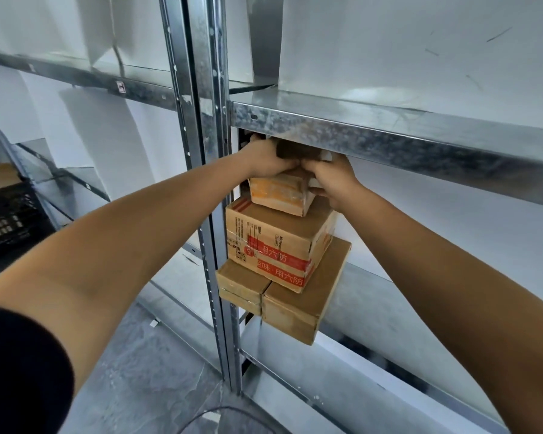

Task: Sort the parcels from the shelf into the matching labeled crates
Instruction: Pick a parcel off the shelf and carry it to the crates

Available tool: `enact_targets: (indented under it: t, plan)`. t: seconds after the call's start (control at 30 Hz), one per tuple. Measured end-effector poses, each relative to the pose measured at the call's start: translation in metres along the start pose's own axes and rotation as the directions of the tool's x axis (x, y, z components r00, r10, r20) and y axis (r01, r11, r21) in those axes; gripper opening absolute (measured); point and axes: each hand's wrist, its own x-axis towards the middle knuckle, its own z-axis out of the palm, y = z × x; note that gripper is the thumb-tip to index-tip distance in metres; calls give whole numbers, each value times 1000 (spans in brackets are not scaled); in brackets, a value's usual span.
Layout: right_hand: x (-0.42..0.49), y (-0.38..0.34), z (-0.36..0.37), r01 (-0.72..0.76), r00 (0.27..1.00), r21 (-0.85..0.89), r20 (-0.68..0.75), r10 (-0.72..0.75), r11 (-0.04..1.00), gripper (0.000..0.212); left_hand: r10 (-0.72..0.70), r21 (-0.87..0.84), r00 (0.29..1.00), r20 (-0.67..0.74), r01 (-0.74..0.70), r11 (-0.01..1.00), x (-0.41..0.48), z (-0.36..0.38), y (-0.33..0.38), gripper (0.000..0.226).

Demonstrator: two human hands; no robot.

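head view: both hands up under galvanised shelf (389,126). left hand (265,159) and right hand (333,180) closed around small dark parcel (295,151), atop orange-taped box (279,194) on stack of cardboard boxes (279,245). black crate (10,217) far left.

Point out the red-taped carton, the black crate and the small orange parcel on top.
red-taped carton (273,245), head view, front face.
black crate (7,220), head view, lattice side.
small orange parcel (278,194), head view, front face.
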Motion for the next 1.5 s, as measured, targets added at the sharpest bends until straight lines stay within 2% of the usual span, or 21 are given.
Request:
enact_targets:
  t: [0.17, 0.23, 0.33, 0.5, 0.6, 0.73, 0.8, 0.9, 1.07, 1.2, 1.3, 1.43, 1.5]
  plan:
    - [-26, 3, -19, 76, 997, -77, 35, -73, 994, 50, 38, -73, 998, 46, -34, 997, -26, 5, 15, 79]
    - [-38, 4, -29, 102, 993, -84, 63, -97, 991, 60, 37, -153, 999, 30, -31, 988, -35, 8, 16, 77]
    - [-58, 5, -42, 120, 989, -67, 96, -113, 991, 72, 69, -215, 998, -9, -69, 974, -52, 11, 26, 60]
    - [-94, 9, -69, 115, 990, -127, 98, -102, 985, 86, 104, -282, 995, -5, -101, 954, -86, 19, 52, 82]
    - [-123, 19, -94, 115, 991, -188, 91, -99, 975, 89, 113, -320, 993, 22, -100, 942, -105, 34, 75, 90]
    - [-170, 41, -135, 99, 995, -270, 53, -88, 958, 87, 114, -321, 992, 58, -90, 943, -125, 64, 120, 114]
    - [-200, 52, -163, 88, 996, -259, 2, -90, 962, 85, 80, -310, 992, 97, -46, 950, -139, 82, 153, 123]
    - [-246, 65, -205, 64, 992, -185, -96, -83, 981, 83, 127, -312, 986, 110, -87, 946, -163, 109, 203, 128]
    - [-327, 81, -278, -20, 969, -119, -247, -10, 993, 85, 181, -386, 972, 149, -112, 916, -199, 159, 292, 125]
    - [-399, 96, -340, -64, 947, -54, -319, 43, 996, 83, 272, -498, 944, 188, -147, 854, -242, 192, 359, 117]
    - [-451, 106, -381, -73, 913, -50, -405, 47, 996, 67, 335, -569, 915, 225, -155, 808, -271, 215, 403, 106]
    - [-512, 120, -422, -102, 861, -28, -503, 74, 994, 43, 405, -706, 864, 300, -85, 703, -304, 239, 459, 92]
    - [-535, 128, -437, -108, 818, 1, -568, 90, 994, 26, 446, -768, 843, 302, -63, 637, -316, 249, 486, 69]
